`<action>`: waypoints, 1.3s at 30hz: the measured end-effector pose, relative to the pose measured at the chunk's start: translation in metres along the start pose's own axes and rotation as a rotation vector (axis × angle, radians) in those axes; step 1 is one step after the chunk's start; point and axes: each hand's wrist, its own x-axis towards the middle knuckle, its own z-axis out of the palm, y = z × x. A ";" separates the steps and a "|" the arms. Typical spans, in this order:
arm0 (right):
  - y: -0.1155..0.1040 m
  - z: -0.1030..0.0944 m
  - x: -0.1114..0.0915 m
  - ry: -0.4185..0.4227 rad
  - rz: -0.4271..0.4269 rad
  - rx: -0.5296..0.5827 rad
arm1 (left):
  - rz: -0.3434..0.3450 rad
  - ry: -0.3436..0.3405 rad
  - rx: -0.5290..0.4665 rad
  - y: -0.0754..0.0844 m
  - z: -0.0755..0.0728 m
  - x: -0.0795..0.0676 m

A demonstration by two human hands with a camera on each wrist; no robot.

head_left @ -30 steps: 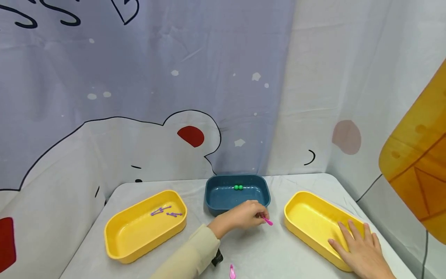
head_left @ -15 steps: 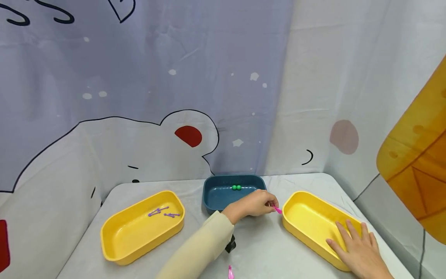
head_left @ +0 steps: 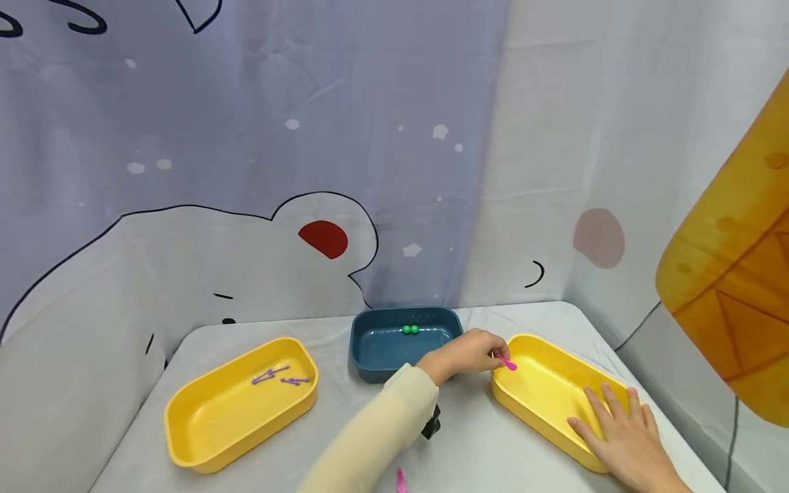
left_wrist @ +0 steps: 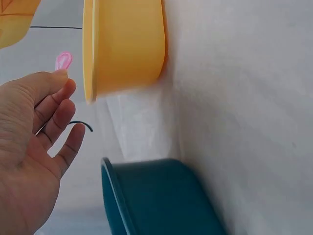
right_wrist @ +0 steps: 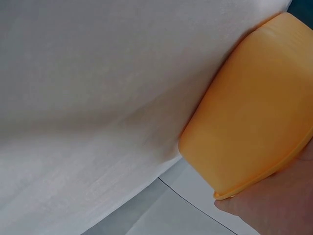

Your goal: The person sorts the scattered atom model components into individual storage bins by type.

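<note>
My left hand [head_left: 471,352] pinches a small pink teardrop-shaped clip [head_left: 509,364] between thumb and fingertips. It is over the far-left corner of the right yellow tray [head_left: 542,431]. In the left wrist view the rounded end of the pink clip [left_wrist: 64,59] sticks out past the thumb, beside the tray's rim; the rest is hidden by the fingers. My right hand [head_left: 631,438] rests with spread, fairly straight fingers on the near right side of that same tray. A second pink clip [head_left: 401,481] lies on the table at the bottom edge of the head view.
A dark blue tray [head_left: 370,370] with two green balls [head_left: 409,329] stands at the back middle. To the left is another yellow tray [head_left: 209,428], holding several thin purple sticks [head_left: 271,373] with knobbed ends. A white cloth [head_left: 345,438] covers the table; printed curtains hang behind.
My left hand has moved right with the pink clip, from beside the blue tray to over the right yellow tray's corner. My right hand keeps its place on the tray.
</note>
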 end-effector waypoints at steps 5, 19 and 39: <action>-0.005 0.002 0.003 0.028 -0.023 -0.008 | -0.040 0.010 -0.006 0.001 0.003 0.007; -0.018 0.004 0.011 0.035 -0.045 -0.035 | -0.096 0.055 0.097 0.003 0.001 0.021; 0.000 0.002 0.003 0.008 -0.006 -0.022 | 0.024 -0.056 0.105 0.000 -0.016 -0.017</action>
